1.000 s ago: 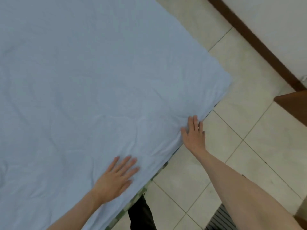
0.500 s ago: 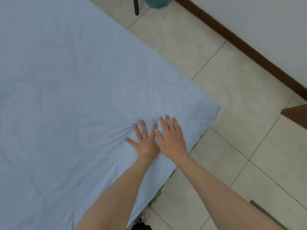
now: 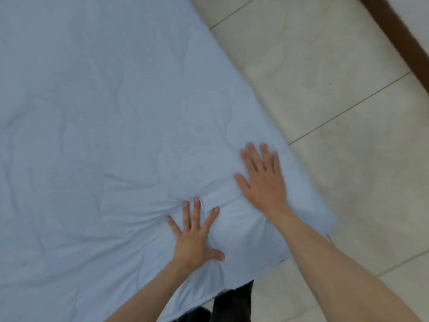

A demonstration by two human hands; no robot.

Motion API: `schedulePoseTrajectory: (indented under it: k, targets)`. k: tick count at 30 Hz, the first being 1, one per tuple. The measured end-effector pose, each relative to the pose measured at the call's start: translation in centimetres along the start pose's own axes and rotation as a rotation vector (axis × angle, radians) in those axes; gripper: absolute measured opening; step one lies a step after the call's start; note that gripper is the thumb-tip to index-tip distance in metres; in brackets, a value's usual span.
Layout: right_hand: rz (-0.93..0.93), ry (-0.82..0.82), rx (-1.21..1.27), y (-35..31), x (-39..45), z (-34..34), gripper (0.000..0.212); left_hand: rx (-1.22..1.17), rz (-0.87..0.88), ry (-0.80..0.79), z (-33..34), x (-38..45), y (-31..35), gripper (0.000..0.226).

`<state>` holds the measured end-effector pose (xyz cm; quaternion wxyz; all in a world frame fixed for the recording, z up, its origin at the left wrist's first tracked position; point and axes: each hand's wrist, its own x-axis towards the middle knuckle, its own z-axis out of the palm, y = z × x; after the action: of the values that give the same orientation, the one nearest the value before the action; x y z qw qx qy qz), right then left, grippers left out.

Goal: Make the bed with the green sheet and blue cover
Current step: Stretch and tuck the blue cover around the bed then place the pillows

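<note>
Blue cover (image 3: 104, 112) spread; left hand (image 3: 193, 238) and right hand (image 3: 263, 182) press flat, holding nothing. Smoothing step; next, sweep remaining creases outward.

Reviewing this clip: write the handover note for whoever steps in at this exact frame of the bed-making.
Left hand: flat, fingers spread, pressing the light blue fabric cover near the bed's corner.
Right hand: flat on the cover, closer to the corner, motion-blurred.
Done: cover is spread over the bed; green sheet not visible.
Left: creases fan out from the left fingers and lie further left. Probably sweep those flat, then square the corner edge by the beige tiled floor.
</note>
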<state>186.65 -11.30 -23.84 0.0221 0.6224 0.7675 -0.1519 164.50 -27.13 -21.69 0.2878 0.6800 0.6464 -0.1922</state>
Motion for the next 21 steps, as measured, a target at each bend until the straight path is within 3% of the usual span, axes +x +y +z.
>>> schedulePoseTrajectory:
  k: [2,5,7,9,11,13,15,17,19,21]
  targets:
    - [0.327,-0.041,0.088,5.5,-2.2,-0.6,0.068,-0.076,-0.009,0.09,-1.2,-0.9,0.8,0.108]
    - [0.306,-0.216,0.291,8.8,-3.7,-1.7,0.067,-0.214,-0.067,0.404,-5.8,2.2,1.3,0.067]
    - [0.307,-0.298,0.412,9.5,-3.2,-2.7,0.068,-0.279,-0.297,0.552,-9.5,7.4,1.0,0.062]
    - [0.324,-0.391,0.506,10.3,-2.8,-3.7,0.07,-0.409,-0.595,0.552,-13.1,12.8,1.2,0.067]
    - [0.342,-0.55,0.563,11.3,-2.2,-4.6,0.072,-0.52,-0.816,0.448,-15.3,17.9,3.6,0.071]
    - [0.359,-0.749,0.611,12.5,-1.8,-5.7,0.072,-0.537,-0.904,0.381,-16.0,21.5,8.7,0.075]
    - [0.351,-0.973,0.618,14.6,-1.1,-6.7,0.067,-0.48,-0.759,0.337,-15.5,23.2,15.1,0.079]
    - [0.258,-1.222,0.449,17.5,0.0,-8.7,0.064,-0.283,-0.469,0.151,-14.8,22.6,21.1,0.077]
    - [0.155,-1.355,0.283,21.7,1.2,-12.1,0.062,-0.121,-0.245,-0.17,-15.2,21.2,25.4,0.066]
    - [0.14,-1.311,0.194,26.5,2.5,-17.6,0.056,-0.142,-0.13,-0.532,-18.2,19.0,28.7,0.059]
